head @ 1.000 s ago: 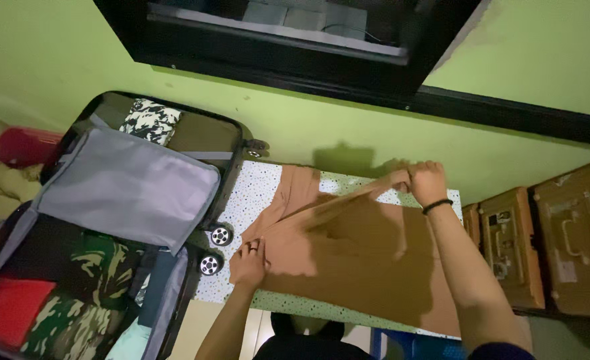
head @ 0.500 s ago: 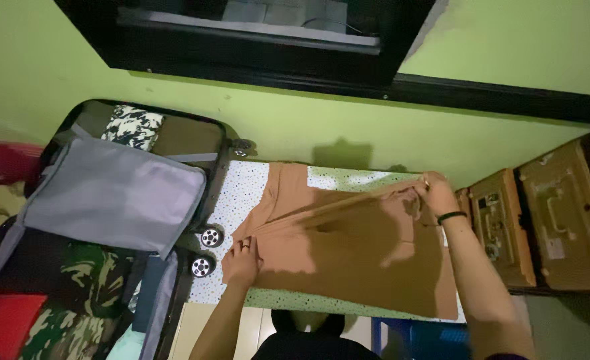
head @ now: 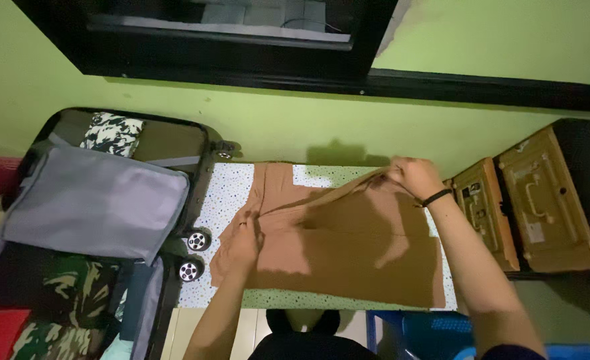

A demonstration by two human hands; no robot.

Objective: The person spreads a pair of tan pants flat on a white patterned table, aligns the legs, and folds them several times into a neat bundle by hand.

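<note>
While the brown garment [head: 348,247] lies spread across the speckled table [head: 232,193], the right hand [head: 415,177] has carried its pinched edge lower and further over the cloth than a second ago, so the fold looks well under way. Fingers there are closed tight on the raised fabric. The left hand [head: 242,243] presses flat, fingers spread, pinning the near corner where it was before. Just left of the table, an open suitcase [head: 195,167] shows a grey divider flap [head: 95,200] and camouflage clothes [head: 75,287] below. To the right stand brown boxes [head: 542,200] against the green wall [head: 242,127], with small pale rectangular labels on their faces, too blurred to make out.
</note>
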